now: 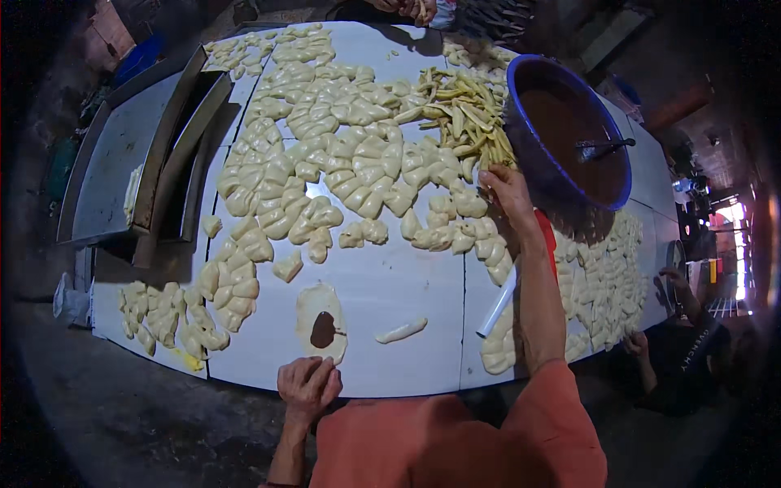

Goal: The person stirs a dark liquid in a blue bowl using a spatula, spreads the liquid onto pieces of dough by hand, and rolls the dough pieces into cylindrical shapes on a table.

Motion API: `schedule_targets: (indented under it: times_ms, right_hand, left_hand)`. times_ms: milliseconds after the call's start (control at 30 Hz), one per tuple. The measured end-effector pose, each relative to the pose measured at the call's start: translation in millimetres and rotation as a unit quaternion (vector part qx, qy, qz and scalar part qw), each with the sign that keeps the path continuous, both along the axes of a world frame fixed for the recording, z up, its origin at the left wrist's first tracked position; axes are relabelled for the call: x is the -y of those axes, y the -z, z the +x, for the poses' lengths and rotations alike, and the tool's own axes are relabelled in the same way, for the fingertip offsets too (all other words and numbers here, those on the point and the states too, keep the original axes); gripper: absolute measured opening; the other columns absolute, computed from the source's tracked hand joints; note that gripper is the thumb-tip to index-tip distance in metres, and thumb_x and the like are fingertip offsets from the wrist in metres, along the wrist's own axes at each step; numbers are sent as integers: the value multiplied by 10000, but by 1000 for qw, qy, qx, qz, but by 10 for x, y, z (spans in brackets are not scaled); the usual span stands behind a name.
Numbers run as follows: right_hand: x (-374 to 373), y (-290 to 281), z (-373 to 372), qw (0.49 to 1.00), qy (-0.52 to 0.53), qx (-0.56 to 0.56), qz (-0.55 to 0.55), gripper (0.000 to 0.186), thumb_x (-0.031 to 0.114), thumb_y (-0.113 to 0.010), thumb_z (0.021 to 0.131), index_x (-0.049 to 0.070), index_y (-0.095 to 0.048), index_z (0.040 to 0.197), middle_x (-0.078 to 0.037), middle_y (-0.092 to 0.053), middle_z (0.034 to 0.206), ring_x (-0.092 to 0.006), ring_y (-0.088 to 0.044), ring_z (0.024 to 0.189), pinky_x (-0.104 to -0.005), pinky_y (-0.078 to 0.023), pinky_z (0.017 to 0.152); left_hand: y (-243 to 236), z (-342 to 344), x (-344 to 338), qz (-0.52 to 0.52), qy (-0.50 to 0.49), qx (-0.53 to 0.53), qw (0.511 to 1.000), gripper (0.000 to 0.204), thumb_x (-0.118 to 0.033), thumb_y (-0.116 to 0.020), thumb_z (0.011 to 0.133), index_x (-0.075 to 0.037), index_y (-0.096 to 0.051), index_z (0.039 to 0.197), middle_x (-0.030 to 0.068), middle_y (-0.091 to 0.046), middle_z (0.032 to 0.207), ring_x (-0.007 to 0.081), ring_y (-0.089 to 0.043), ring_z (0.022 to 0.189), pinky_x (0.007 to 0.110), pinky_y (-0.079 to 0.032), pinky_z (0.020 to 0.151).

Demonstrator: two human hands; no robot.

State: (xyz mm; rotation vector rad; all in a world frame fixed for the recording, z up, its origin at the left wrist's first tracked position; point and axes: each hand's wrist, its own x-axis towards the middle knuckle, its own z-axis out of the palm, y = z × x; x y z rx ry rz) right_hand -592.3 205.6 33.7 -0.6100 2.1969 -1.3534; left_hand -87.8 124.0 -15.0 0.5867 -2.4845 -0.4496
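Observation:
My left hand [309, 386] is at the table's near edge, fingers closed at the near end of a flattened oval of dough [319, 302]. A dark brown dollop of filling [323, 330] lies on that oval. To its right rests a thin rolled dough stick [401, 330]. My right arm reaches forward, and my right hand [508, 193] touches the near side of a heap of yellowish strips, probably sliced banana [468, 114]. Its fingers are bent together; what is between them is hidden. A blue-rimmed basin [515, 122] of brown filling stands beside that hand, with a dark-handled utensil [602, 146] in it.
Many plump pale dough pieces [358, 163] cover the white table [390, 281]. Metal trays [122, 154] are stacked at left. A red-handled tool [498, 305] with a pale blade lies under my right forearm. Another person [683, 350] works at right; someone's hands [419, 10] show at the far edge.

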Motion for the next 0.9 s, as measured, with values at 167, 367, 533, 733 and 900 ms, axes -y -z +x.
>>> schedule_targets:
  times_ms: [167, 367, 533, 733, 900]
  right_hand:
    - [71, -45, 522, 999, -8, -43, -24, 374, 246, -695, 922, -89, -696, 1086, -68, -702, 910, -127, -626, 787, -274, -493, 676]
    - [22, -300, 1846, 988, -127, 38, 82, 300, 183, -718, 936, -51, -695, 1122, -42, -700, 855, -77, -625, 642, -225, -485, 575]
    - [148, -231, 2808, 959, -263, -86, 65, 223, 163, -666, 915, 16, -708, 1076, -134, -690, 931, -265, -691, 796, -375, -540, 695]
    - [249, 21, 3300, 916, -320, -242, 23, 177, 175, -707, 900, 61, -698, 1035, -100, -661, 999, -305, -682, 859, -401, -551, 722]
    - [109, 111, 3347, 931, -288, -213, 66, 253, 155, -734, 878, 59, -694, 1109, -109, -657, 1015, -290, -679, 839, -387, -554, 729]
  left_hand:
    - [23, 111, 7, -7, -28, -3, 1000, 230, -173, -789, 758, -134, -749, 981, 9, -663, 922, 205, -647, 847, 366, -439, 702]
    - [5, 34, 82, 12, 13, -17, 1000, 281, -163, -807, 771, -151, -741, 1043, -10, -669, 972, 184, -655, 877, 350, -459, 733]
    - [-33, 144, 164, 118, 28, -16, 993, 256, -122, -767, 826, -107, -733, 1080, 22, -688, 967, 209, -664, 874, 352, -480, 750]
    - [-107, 252, 456, 183, 73, -30, 980, 219, -116, -749, 853, -78, -725, 1068, 50, -704, 966, 236, -663, 852, 369, -517, 728]
    - [-108, 301, 683, 151, 118, 11, 981, 193, -164, -762, 851, -111, -725, 1033, 21, -685, 946, 216, -648, 840, 359, -498, 686]
